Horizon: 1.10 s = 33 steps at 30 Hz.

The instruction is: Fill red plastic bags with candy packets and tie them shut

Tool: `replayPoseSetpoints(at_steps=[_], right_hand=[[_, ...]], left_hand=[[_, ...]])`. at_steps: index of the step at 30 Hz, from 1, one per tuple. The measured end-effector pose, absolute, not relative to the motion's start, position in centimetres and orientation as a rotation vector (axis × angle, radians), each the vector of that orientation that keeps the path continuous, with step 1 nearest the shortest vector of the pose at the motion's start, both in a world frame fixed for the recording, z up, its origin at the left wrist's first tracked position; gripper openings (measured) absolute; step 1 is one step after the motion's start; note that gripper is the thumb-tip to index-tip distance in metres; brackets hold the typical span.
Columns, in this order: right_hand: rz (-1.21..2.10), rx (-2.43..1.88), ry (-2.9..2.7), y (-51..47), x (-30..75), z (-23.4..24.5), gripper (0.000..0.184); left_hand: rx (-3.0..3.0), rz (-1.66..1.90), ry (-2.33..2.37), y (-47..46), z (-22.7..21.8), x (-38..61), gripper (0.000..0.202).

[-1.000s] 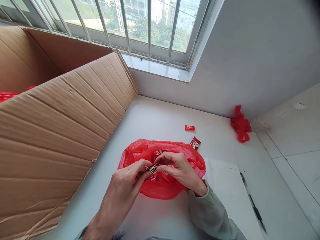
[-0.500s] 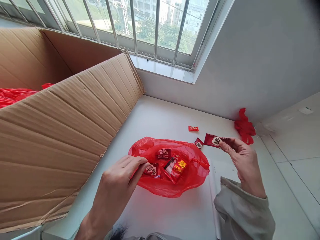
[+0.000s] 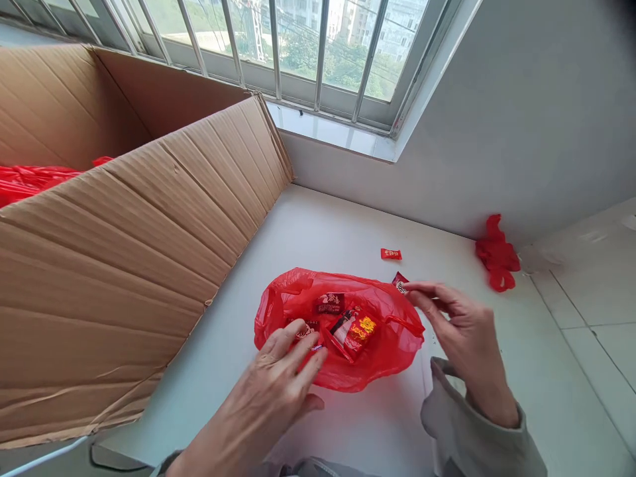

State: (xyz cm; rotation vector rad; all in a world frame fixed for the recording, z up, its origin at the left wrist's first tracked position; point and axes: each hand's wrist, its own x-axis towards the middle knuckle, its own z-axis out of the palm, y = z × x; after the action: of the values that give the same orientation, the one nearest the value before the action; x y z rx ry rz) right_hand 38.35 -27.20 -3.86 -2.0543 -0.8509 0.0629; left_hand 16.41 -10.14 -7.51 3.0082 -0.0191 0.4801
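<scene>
An open red plastic bag [image 3: 392, 354] lies on the white tabletop. Inside are dark red wrapped candies [image 3: 329, 303] and a larger red packet with yellow characters [image 3: 360, 331]. My left hand [image 3: 283, 371] hovers over the bag's near left part, fingers spread, partly covering another dark red candy [image 3: 305, 326]. At the bag's right rim, the thumb and fingertips of my right hand [image 3: 460, 338] pinch a small dark red wrapped candy [image 3: 399, 281], whose lower end they hide. A small bright red candy [image 3: 391, 254] lies behind the bag.
On the left stands a large cardboard box [image 3: 163, 245] with red plastic bags [image 3: 40, 180] inside. A knotted red bag [image 3: 497, 255] sits by the wall at the right. Behind the table is a barred window [image 3: 318, 56].
My right hand has moved left to the small candy beside the bag; the larger dark red packet it held no longer shows there. My left hand has opened and moved right over the bag.
</scene>
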Motion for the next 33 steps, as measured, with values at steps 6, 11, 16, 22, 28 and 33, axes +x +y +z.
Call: replayPoseSetpoints(at_steps=[6, 11, 16, 22, 28, 33], right_hand=[[0.536, -2.003, -1.506, -22.0, 33.2, -7.4, 0.018], [0.466, -2.166, -1.712, -21.7, 32.9, -9.5, 0.038], [0.370, -2.226, -1.739, -21.8, 32.6, -9.2, 0.032], [0.262, -2.250, -1.844, -20.9, 31.0, -10.8, 0.020], [0.420, -2.167, -1.932, -21.2, 31.0, -9.9, 0.033], [0.604, -2.143, -1.739, -21.6, 33.4, -8.1, 0.006]], left_hand=[[2.959, -0.113, 0.002, -10.3, -8.5, 16.2, 0.021], [2.724, -0.306, 0.102, -10.6, -5.7, 15.8, 0.022], [2.566, -0.323, 0.112, -10.3, -4.3, 16.1, 0.017], [2.704, 0.255, -0.060, -8.9, -3.6, 16.6, 0.022], [3.019, 0.803, 0.216, -8.0, -4.3, 18.9, 0.010], [2.990, 0.586, 0.374, -6.6, -6.7, 20.2, 0.015]])
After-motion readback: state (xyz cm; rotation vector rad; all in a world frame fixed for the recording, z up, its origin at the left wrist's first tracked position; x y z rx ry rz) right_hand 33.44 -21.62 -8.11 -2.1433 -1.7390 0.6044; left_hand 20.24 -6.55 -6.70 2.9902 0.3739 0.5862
